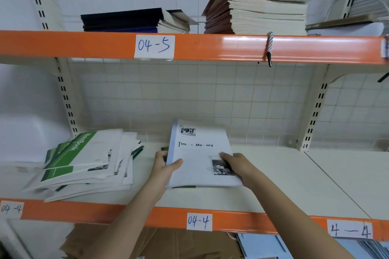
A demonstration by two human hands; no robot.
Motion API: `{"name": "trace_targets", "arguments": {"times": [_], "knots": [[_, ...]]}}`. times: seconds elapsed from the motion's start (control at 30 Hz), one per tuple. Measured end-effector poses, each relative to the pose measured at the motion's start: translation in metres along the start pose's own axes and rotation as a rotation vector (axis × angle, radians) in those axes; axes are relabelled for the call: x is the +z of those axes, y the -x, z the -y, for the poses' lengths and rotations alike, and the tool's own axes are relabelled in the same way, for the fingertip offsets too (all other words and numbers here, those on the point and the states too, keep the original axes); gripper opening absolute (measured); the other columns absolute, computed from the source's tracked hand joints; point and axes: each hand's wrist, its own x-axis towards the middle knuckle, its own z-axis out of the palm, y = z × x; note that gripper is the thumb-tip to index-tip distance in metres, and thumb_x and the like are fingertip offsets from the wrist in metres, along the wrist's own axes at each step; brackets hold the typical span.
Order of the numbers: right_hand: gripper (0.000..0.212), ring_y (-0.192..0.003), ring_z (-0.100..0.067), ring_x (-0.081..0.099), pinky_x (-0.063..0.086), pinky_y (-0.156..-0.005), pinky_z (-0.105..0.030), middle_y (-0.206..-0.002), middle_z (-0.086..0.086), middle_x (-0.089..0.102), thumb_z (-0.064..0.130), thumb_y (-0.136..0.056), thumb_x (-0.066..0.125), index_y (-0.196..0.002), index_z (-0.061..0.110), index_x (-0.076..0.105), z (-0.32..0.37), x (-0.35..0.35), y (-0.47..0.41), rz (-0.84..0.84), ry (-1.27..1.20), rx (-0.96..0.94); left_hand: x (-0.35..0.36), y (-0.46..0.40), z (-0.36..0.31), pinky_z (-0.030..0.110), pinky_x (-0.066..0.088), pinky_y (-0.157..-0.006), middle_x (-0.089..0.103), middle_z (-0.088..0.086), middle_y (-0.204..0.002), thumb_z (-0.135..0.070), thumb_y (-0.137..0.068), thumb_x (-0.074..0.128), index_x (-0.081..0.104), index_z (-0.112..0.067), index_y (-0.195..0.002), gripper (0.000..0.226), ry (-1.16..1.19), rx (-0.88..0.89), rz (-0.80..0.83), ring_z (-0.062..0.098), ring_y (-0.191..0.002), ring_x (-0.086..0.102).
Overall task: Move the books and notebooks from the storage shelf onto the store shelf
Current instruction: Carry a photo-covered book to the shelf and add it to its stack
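Note:
A small stack of notebooks [197,153], topped by a white one titled "Time & Memory", lies on the middle shelf board [284,178], its far end tilted up. My left hand [166,166] grips the stack's left edge, thumb on the cover. My right hand [237,164] holds its right edge, fingers curled over the cover. A messy pile of green and white notebooks [88,164] lies to the left on the same shelf.
The upper shelf holds a dark blue notebook stack [130,20] and a taller brown-covered stack [259,14]. Orange rails carry labels "04-5" [154,46] and "04-4" [199,221]. Brown paper and blue notebooks [263,246] lie on the level below.

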Motion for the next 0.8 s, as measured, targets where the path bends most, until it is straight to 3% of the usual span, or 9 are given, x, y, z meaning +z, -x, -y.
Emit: {"name": "trace_targets", "arguments": {"times": [0.07, 0.2, 0.3, 0.4, 0.47, 0.53, 0.63, 0.7, 0.8], "knots": [[0.022, -0.054, -0.019, 0.06, 0.049, -0.05, -0.022, -0.074, -0.012, 0.063, 0.023, -0.096, 0.052, -0.084, 0.005, 0.056, 0.001, -0.002, 0.005, 0.021, -0.116, 0.002, 0.004, -0.002, -0.002, 0.041, 0.051, -0.087, 0.063, 0.0, -0.103, -0.009, -0.087, 0.066, 0.044, -0.02, -0.105, 0.03, 0.01, 0.001, 0.004, 0.025, -0.098, 0.063], [0.017, -0.065, -0.023, 0.064, 0.053, -0.055, -0.026, -0.085, -0.015, 0.066, 0.015, -0.097, 0.052, -0.103, 0.0, 0.057, 0.0, -0.008, 0.007, -0.011, -0.188, -0.083, 0.01, -0.004, -0.009, 0.034, 0.052, -0.079, 0.065, 0.005, -0.105, -0.011, -0.088, 0.065, 0.047, -0.01, -0.117, 0.034, -0.043, -0.017, 0.036, 0.023, -0.095, 0.065], [0.014, -0.068, -0.024, 0.065, 0.052, -0.057, -0.028, -0.087, -0.013, 0.068, 0.014, -0.096, 0.054, -0.103, 0.003, 0.058, -0.002, -0.013, 0.011, -0.054, -0.205, -0.116, 0.016, -0.004, -0.012, 0.03, 0.052, -0.071, 0.068, 0.008, -0.1, -0.012, -0.092, 0.06, 0.056, -0.001, -0.116, 0.027, -0.094, -0.036, 0.066, 0.023, -0.088, 0.066], [0.007, -0.066, -0.023, 0.066, 0.052, -0.053, -0.027, -0.084, -0.012, 0.069, 0.012, -0.096, 0.053, -0.098, 0.008, 0.059, -0.007, -0.017, 0.016, -0.086, -0.307, -0.129, 0.021, -0.001, -0.017, 0.04, 0.051, -0.087, 0.063, 0.008, -0.114, -0.033, -0.099, 0.046, 0.052, -0.01, -0.124, 0.035, -0.011, -0.093, 0.039, 0.028, -0.105, 0.061], [0.008, -0.062, -0.022, 0.067, 0.052, -0.051, -0.026, -0.082, -0.012, 0.07, 0.011, -0.096, 0.053, -0.097, 0.008, 0.06, -0.012, -0.02, 0.019, -0.097, -0.368, -0.115, 0.021, 0.002, -0.022, 0.041, 0.054, -0.081, 0.062, 0.012, -0.117, -0.045, -0.1, 0.034, 0.052, -0.016, -0.122, 0.04, -0.013, -0.143, 0.052, 0.03, -0.105, 0.061], [0.01, -0.059, -0.021, 0.067, 0.051, -0.049, -0.025, -0.081, -0.013, 0.069, 0.011, -0.096, 0.053, -0.098, 0.005, 0.06, -0.016, -0.025, 0.023, -0.112, -0.389, -0.095, 0.018, 0.007, -0.022, 0.036, 0.055, -0.066, 0.063, 0.014, -0.106, -0.039, -0.102, 0.03, 0.053, -0.015, -0.111, 0.034, -0.181, -0.076, 0.063, 0.029, -0.091, 0.063], [0.012, -0.06, -0.023, 0.067, 0.053, -0.053, -0.028, -0.082, -0.014, 0.069, 0.011, -0.096, 0.054, -0.101, 0.002, 0.06, -0.022, -0.035, 0.027, -0.142, -0.39, -0.074, 0.01, 0.009, -0.008, 0.038, 0.051, -0.068, 0.064, 0.008, -0.095, -0.019, -0.099, 0.04, 0.054, -0.013, -0.101, 0.015, -0.853, 0.288, 0.107, 0.025, -0.083, 0.061], [0.014, -0.066, -0.027, 0.066, 0.053, -0.059, -0.031, -0.085, -0.016, 0.069, 0.012, -0.095, 0.055, -0.103, 0.001, 0.059, -0.026, -0.042, 0.029, -0.168, -0.371, -0.055, 0.01, 0.007, 0.0, 0.037, 0.05, -0.075, 0.064, 0.003, -0.102, -0.013, -0.091, 0.047, 0.056, -0.016, -0.11, 0.021, -1.093, 0.411, 0.153, 0.022, -0.092, 0.058], [0.014, -0.068, -0.028, 0.064, 0.052, -0.061, -0.033, -0.086, -0.017, 0.068, 0.013, -0.095, 0.055, -0.101, 0.001, 0.059, -0.03, -0.052, 0.033, -0.2, -0.351, -0.035, 0.019, 0.008, 0.0, 0.033, 0.045, -0.085, 0.057, 0.002, -0.119, -0.021, -0.089, 0.05, 0.05, -0.017, -0.122, 0.033, -1.304, 0.493, 0.202, 0.021, -0.109, 0.05]]}}
